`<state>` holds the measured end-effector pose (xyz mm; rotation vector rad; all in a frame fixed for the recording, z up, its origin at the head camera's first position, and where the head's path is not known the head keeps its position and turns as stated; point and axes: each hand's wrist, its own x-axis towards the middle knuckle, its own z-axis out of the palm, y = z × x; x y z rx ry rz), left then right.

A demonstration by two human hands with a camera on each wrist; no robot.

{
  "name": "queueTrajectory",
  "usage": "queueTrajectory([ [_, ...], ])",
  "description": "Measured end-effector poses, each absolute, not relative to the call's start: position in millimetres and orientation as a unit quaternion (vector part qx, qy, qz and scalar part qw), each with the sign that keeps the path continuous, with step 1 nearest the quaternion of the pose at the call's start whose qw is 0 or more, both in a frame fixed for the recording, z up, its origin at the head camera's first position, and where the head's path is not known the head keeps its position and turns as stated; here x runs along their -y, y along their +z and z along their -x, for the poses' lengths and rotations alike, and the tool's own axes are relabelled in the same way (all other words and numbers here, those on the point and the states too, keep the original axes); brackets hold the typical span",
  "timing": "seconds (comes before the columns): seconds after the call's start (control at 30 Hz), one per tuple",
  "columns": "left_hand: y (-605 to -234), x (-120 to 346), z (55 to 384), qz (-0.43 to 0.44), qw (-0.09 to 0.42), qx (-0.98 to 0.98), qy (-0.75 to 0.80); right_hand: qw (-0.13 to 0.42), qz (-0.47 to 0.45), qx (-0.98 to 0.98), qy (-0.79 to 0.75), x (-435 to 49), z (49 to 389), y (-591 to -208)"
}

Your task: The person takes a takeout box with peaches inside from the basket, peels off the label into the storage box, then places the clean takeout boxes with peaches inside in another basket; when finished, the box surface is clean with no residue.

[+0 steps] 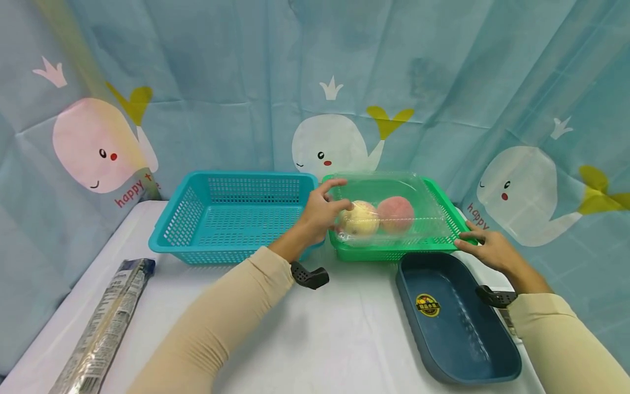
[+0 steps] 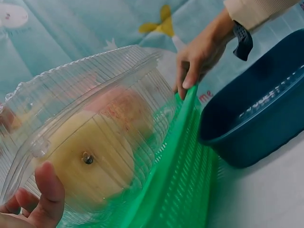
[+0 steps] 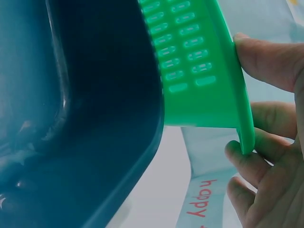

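My left hand (image 1: 319, 212) holds the left end of a clear plastic fruit box (image 1: 428, 216), its thumb (image 2: 50, 183) at the near edge. Through the clear wall show a yellow round fruit (image 2: 90, 156) with a dark stem hollow and a pinkish-red one (image 1: 396, 215). The box sits tilted in a green perforated basket (image 1: 374, 255), overlapping its rim in the head view. At that basket's right corner, my right hand (image 1: 487, 249) grips the rim, thumb on one side and fingers on the other, as the right wrist view shows close up.
A turquoise perforated basket (image 1: 236, 254) stands left of the green one. In front of the green basket lies a dark blue tray (image 1: 458, 323) with a round sticker. A long silvery package (image 1: 105, 323) lies at the left. A whale-print curtain (image 1: 221, 71) hangs behind the white table.
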<state>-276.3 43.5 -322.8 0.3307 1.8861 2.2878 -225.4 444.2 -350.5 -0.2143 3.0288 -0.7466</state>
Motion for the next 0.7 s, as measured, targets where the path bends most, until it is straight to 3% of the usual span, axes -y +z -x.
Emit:
queueTrajectory([
  [0.4,-339,-94,308,-0.090,0.069,-0.679,0.726,-0.001,0.070,-0.972,-0.223,-443,226,-350],
  [0.7,-357,-109,309,-0.075,0.081,-0.734,0.671,-0.004,0.078,-0.971,-0.225,-444,225,-353],
])
